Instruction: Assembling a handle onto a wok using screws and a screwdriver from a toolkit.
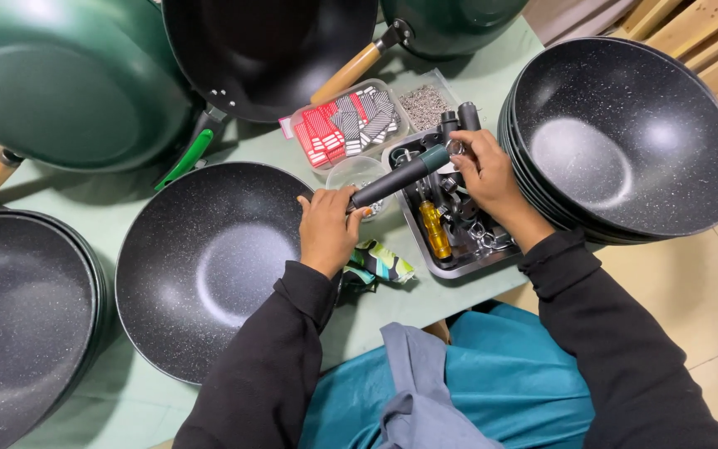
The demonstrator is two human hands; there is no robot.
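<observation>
A black speckled wok lies on the pale green table in front of me. My left hand grips the near end of its long black handle at the wok's rim. My right hand pinches the far, teal-tipped end of that handle, where a small metal ring shows, above a steel tray. The tray holds a yellow-handled tool, black handles and metal rings.
A stack of black woks stands at the right, another at the left. Green woks and one black wok with a wooden handle lie at the back. A box of red and striped tags, a bag of screws, and a clear tub sit mid-table.
</observation>
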